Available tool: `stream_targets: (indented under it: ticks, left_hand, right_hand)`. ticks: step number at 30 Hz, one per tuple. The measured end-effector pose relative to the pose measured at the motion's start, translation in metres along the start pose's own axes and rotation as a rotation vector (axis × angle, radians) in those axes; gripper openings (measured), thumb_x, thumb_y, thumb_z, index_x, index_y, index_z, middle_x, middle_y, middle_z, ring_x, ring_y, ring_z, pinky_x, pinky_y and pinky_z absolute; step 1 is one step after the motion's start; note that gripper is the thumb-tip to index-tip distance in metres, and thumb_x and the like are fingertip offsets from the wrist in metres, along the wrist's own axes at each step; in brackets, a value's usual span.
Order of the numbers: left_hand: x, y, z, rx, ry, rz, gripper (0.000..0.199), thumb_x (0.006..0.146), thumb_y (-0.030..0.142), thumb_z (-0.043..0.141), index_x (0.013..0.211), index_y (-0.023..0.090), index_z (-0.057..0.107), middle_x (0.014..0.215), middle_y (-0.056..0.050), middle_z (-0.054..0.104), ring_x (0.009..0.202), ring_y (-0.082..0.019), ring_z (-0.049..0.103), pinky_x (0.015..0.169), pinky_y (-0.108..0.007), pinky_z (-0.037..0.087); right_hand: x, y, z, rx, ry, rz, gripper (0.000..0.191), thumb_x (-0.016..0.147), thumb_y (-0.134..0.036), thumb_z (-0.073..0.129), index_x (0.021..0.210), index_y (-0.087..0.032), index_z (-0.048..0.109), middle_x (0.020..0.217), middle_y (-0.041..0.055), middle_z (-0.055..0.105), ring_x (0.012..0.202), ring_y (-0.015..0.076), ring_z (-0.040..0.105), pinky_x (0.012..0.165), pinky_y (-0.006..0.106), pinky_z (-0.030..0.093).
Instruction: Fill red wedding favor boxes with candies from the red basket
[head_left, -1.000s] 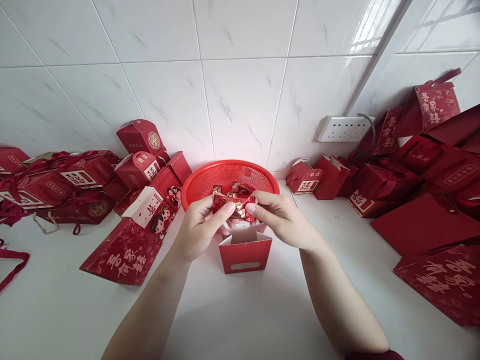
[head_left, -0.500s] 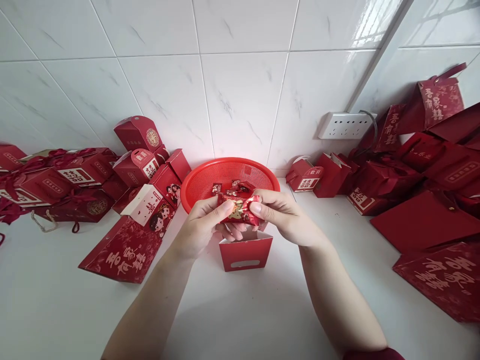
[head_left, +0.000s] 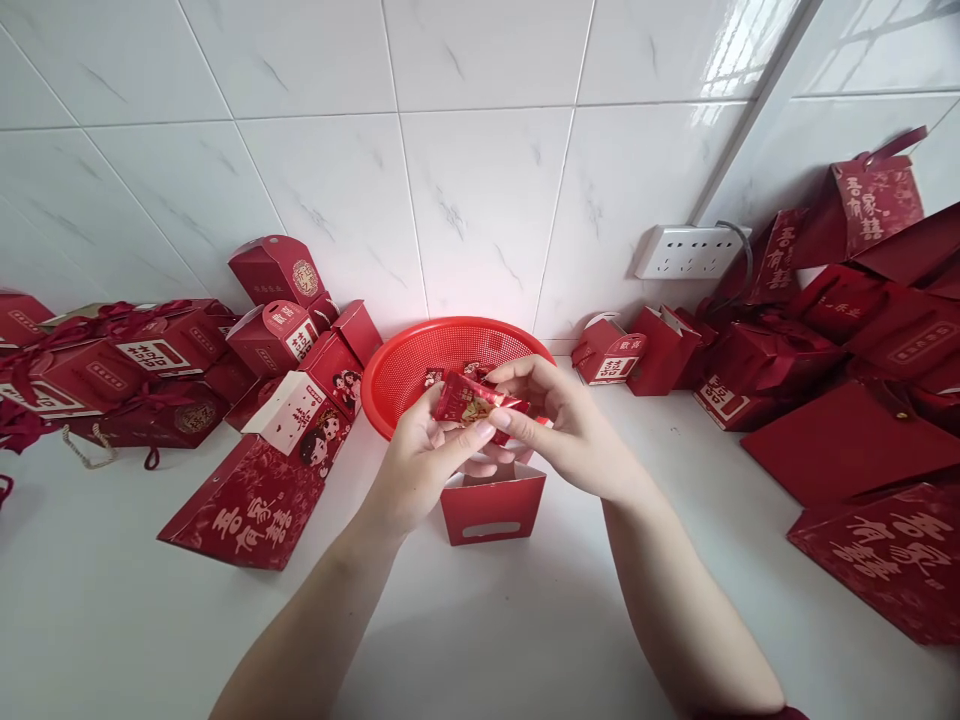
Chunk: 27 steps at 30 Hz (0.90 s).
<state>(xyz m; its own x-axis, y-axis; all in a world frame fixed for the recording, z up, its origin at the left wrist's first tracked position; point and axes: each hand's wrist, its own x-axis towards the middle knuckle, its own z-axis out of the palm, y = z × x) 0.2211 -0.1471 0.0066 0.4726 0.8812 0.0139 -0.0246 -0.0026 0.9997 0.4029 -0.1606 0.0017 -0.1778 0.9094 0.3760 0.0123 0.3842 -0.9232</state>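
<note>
A shiny red candy packet with a gold pattern is held between my two hands, tilted with its left end up. My left hand is closed on it from the left, thumb on top. From the right, my right hand grips it with thumb and fingers. Just below the hands stands a small red gift box with an open top and an oval slot in its front. Behind them is a red plastic basket with several similar wrapped packets in it.
Stacked red gift boxes fill the left side, with a flat printed bag in front. More red boxes and bags crowd the right. A white power strip sits by the tiled wall, and a small box stands below it.
The packet has turned from roughly level to tilted. My left thumb has slid right and down across it, and my right fingers have lifted and shifted their grip.
</note>
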Motion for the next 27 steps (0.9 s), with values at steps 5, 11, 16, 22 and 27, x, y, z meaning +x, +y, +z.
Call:
stream_targets:
  ticks: [5, 11, 16, 22, 27]
  left_hand:
    - [0.005, -0.005, -0.001, -0.125, 0.01, -0.06, 0.038, 0.081, 0.04, 0.078, 0.111, 0.021, 0.064, 0.104, -0.007, 0.075, 0.087, -0.021, 0.075, 0.065, -0.023, 0.058]
    - [0.001, -0.006, -0.002, -0.051, 0.085, 0.012, 0.033, 0.079, 0.036, 0.08, 0.106, 0.022, 0.069, 0.101, -0.004, 0.074, 0.091, -0.021, 0.073, 0.059, -0.019, 0.056]
    - [0.001, -0.005, -0.001, 0.029, 0.102, 0.017, 0.037, 0.079, 0.043, 0.078, 0.108, 0.021, 0.067, 0.101, -0.006, 0.073, 0.092, -0.023, 0.072, 0.056, -0.02, 0.054]
    - [0.005, 0.002, -0.015, 0.589, 0.061, 0.263, 0.035, 0.083, 0.038, 0.073, 0.114, 0.023, 0.066, 0.113, -0.006, 0.068, 0.104, -0.024, 0.065, 0.086, -0.033, 0.054]
    - [0.006, 0.005, -0.03, 0.986, -0.068, 0.273, 0.015, 0.088, 0.035, 0.065, 0.084, 0.022, 0.068, 0.111, -0.005, 0.062, 0.105, -0.023, 0.06, 0.093, -0.036, 0.049]
  right_hand:
    - [0.001, 0.004, 0.0, 0.056, 0.025, -0.031, 0.027, 0.087, -0.04, 0.072, 0.103, -0.02, 0.065, 0.086, 0.0028, 0.067, 0.068, 0.013, 0.062, 0.061, 0.028, 0.055]
    - [0.004, 0.007, -0.003, 0.178, -0.027, 0.014, 0.023, 0.085, -0.035, 0.075, 0.1, -0.019, 0.07, 0.092, 0.0046, 0.069, 0.074, 0.0138, 0.064, 0.062, 0.027, 0.056]
    - [0.007, 0.009, -0.005, 0.182, -0.039, 0.042, 0.025, 0.085, -0.038, 0.076, 0.101, -0.019, 0.072, 0.09, 0.0042, 0.069, 0.073, 0.0135, 0.063, 0.06, 0.026, 0.056]
    - [0.005, 0.007, -0.007, 0.065, 0.018, 0.071, 0.031, 0.091, -0.042, 0.068, 0.113, -0.021, 0.071, 0.094, 0.0048, 0.07, 0.069, 0.0126, 0.063, 0.059, 0.026, 0.056]
    - [-0.001, 0.003, -0.02, 0.048, -0.033, -0.007, 0.018, 0.092, -0.034, 0.067, 0.105, -0.022, 0.065, 0.1, 0.0034, 0.069, 0.077, 0.0135, 0.066, 0.067, 0.027, 0.057]
